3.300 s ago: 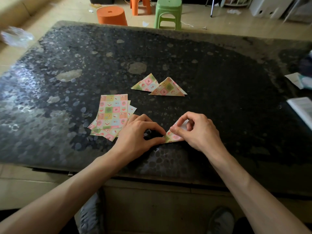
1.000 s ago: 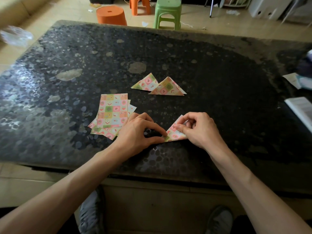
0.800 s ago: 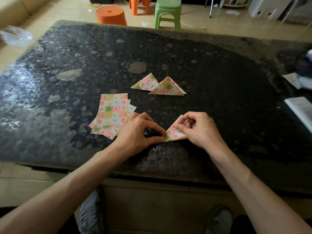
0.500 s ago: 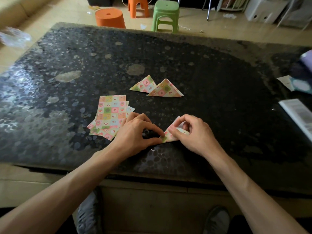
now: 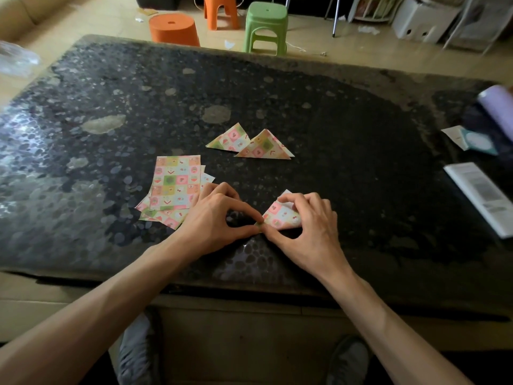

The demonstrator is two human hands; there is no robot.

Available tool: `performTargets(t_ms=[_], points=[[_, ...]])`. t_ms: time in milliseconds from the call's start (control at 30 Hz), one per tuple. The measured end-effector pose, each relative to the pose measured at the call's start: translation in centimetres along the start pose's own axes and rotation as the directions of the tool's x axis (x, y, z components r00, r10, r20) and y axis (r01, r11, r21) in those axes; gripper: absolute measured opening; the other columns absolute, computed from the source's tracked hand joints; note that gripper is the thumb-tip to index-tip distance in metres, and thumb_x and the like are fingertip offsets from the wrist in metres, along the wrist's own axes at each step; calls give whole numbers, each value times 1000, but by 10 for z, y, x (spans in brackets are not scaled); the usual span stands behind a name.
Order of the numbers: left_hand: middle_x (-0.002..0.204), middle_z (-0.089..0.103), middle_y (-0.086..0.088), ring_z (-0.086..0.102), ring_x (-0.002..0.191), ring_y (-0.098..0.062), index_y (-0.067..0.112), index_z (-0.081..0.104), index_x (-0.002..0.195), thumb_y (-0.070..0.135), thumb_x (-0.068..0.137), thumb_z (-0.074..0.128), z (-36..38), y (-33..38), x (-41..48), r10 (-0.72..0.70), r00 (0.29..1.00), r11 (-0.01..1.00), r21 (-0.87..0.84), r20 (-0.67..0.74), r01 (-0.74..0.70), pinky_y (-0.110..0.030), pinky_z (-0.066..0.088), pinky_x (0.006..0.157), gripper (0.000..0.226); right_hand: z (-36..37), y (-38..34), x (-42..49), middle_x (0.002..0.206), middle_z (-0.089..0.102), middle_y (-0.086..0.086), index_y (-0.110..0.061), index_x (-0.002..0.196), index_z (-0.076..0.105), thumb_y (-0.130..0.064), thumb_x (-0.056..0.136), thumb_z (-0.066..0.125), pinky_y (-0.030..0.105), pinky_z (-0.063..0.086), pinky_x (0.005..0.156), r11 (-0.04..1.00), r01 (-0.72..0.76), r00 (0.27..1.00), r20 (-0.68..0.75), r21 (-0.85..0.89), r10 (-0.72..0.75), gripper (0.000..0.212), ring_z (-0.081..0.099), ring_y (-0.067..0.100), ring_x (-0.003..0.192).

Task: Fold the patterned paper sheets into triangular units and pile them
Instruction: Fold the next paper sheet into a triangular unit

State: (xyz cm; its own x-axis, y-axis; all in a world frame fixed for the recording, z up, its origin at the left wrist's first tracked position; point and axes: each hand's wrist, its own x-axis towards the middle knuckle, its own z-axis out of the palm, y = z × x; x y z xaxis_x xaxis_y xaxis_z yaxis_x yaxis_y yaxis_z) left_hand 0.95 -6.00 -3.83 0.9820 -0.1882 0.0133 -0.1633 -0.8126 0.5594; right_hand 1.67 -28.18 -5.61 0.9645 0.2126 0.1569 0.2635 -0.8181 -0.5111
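Both forearms reach in from the near edge of the dark speckled table [image 5: 333,120], wrists low and bent inward so the hands meet in front of the body. The left hand [image 5: 213,218] is arched, knuckles up, its thumb and forefinger closed to a pinch on the left corner of a half-folded patterned paper [image 5: 280,215], which lies on the table between the two hands. The right hand [image 5: 308,232] curls over the paper from the right: its fingers [image 5: 294,198] bend down onto the upper edge and its thumb presses at the near edge, so the paper is gripped from both sides. Only the middle of the paper shows, a pink and cream triangle.

Just left of the left hand, touching its knuckles, lies a loose stack of flat sheets [image 5: 175,184], fanned at the corners. Farther back, two finished triangles [image 5: 263,147] lie side by side, the right one overlapping the left.

A white booklet [image 5: 483,195] lies at the right edge of the table. Beyond the far edge stand an orange stool [image 5: 173,29] and a green stool [image 5: 266,26]
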Motion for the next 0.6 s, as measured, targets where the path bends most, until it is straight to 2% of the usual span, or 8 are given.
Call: performTargets(t_ms=[133, 367, 600], points=[[102, 42, 22, 35, 105, -8, 64, 70, 98, 76, 73, 66, 0, -1, 1, -10, 1000, 1000, 2, 11, 10, -32, 40, 88, 28, 2, -2, 0, 120, 47, -11, -37, 129, 56, -76, 73, 69, 33, 37, 89, 1000, -15, 1000, -5, -19, 15, 69, 43, 14, 112], [105, 42, 22, 33, 109, -7, 68, 67, 95, 71, 75, 71, -2, -1, 1, -29, 999, 999, -23, 44, 30, -32, 38, 92, 21, -1, -2, 5, 128, 38, -10, -42, 136, 47, -81, 71, 71, 28, 29, 92, 994, -76, 993, 87, -76, 83, 79, 36, 13, 119], [113, 44, 18, 36, 116, -10, 59, 67, 117, 42, 85, 79, -22, -11, 4, 29, 976, 999, -48, 218, -19, -27, 29, 99, 38, -4, -3, 7, 121, 30, -15, -44, 133, 49, -78, 70, 74, 28, 26, 93, 993, -105, 988, 109, -59, 111, 76, 34, 12, 121]])
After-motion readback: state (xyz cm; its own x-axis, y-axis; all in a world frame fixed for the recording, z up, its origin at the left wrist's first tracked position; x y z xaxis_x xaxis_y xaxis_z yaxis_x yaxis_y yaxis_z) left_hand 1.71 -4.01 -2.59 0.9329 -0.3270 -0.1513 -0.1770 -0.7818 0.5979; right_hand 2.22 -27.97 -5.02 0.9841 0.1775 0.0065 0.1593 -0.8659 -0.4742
